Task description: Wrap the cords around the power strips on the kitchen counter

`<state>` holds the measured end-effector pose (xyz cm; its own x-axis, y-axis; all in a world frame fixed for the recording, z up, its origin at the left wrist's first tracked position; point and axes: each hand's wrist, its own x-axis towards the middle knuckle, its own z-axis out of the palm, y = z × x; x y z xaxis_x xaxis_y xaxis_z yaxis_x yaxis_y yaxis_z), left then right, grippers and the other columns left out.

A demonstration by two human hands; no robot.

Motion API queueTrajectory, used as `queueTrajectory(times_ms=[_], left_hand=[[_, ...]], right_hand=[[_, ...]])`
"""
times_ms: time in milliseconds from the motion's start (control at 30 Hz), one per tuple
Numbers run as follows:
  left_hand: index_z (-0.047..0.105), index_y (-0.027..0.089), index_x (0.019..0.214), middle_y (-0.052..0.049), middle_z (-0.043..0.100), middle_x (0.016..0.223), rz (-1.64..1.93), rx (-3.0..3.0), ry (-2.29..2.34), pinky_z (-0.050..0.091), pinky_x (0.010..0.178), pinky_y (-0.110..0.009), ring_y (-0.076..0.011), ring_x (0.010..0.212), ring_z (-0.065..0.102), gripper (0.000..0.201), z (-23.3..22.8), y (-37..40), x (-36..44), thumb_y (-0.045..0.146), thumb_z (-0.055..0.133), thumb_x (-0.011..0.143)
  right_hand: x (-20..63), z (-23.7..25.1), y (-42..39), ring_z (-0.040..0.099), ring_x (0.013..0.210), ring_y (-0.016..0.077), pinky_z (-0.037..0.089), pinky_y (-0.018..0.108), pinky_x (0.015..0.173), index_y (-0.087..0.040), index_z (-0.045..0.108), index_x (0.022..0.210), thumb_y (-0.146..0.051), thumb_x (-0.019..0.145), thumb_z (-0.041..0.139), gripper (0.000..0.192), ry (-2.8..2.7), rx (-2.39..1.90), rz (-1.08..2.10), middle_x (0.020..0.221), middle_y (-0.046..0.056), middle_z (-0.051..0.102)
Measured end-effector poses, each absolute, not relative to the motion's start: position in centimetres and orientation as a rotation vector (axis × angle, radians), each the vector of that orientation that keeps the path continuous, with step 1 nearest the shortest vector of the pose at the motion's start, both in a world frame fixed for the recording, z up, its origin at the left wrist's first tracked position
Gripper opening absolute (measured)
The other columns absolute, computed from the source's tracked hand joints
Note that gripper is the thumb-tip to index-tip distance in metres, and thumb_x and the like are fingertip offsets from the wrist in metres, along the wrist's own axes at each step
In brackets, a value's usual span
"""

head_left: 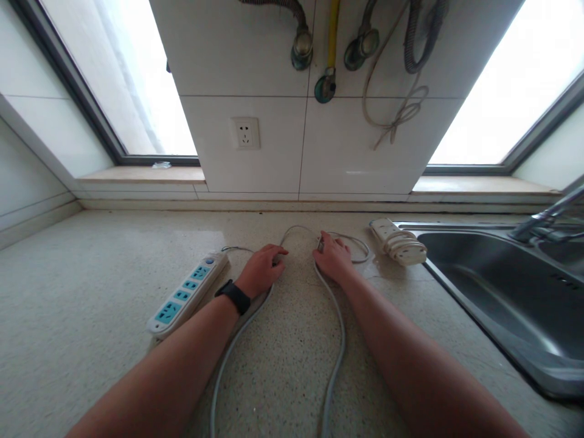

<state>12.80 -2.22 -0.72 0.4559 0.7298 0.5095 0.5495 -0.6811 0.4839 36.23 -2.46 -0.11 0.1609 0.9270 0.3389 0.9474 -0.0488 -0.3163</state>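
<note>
My left hand (261, 269) rests on the speckled countertop (91, 292) with its fingers closed on a grey cable (338, 340). My right hand (334, 257) grips the same cable a little to the right, near a small plug end at its fingertips. The cable loops behind both hands and runs down toward me in two strands. A white power strip with blue sockets (188, 293) lies just left of my left wrist, which wears a black band (233, 296).
A second white power strip with its cord wound round it (398, 241) lies beside a steel sink (502, 292) at the right. A wall socket (245, 132) sits on the tiled wall above. Pipes and hoses (328, 55) hang at the top. Windows flank both sides.
</note>
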Motion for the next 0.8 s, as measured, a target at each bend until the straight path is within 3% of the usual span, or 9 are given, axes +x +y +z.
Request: queueTrajectory(times_ms=[800], left_hand=[[0.067,0.016,0.112,-0.008,0.066,0.114,1.011,2.463,1.122,0.044,0.101,-0.033,-0.0193,0.107,0.061,0.031,-0.51,-2.39,12.89,0.015,0.053,0.085]], right_hand=[[36.19,0.02,-2.47,0.038,0.133,0.0338,0.029,0.051,0.107,-0.014,0.035,0.152,-0.038,0.087,0.046,0.07,-1.835,-2.032,-0.076,0.144,0.014,0.048]])
